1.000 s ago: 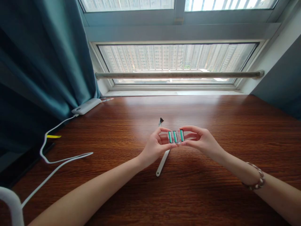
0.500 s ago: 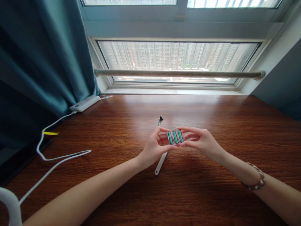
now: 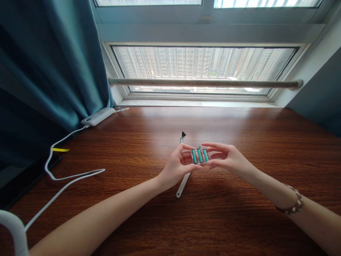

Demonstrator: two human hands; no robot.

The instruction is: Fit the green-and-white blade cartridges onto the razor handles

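Note:
A small clear pack of razor blade cartridges is held up over the table, three dark cartridges with teal strips showing side by side. My left hand grips its left end, thumb along the lower edge and fingers behind and above. At the right end, my right hand holds the pack between thumb and fingertips. Below the hands a slim razor handle lies on the wooden table. Its pale lower end and dark top stick out, while the middle is hidden by my left hand and the pack.
A white power bank lies at the back left with a white cable running toward me. A yellow strip is near the dark flat object at the left edge. The curtain hangs at left; a rail crosses the window.
My right thumb and fingers have shifted slightly on the pack's right end. The whole view has drifted a little; the pack stays in both hands.

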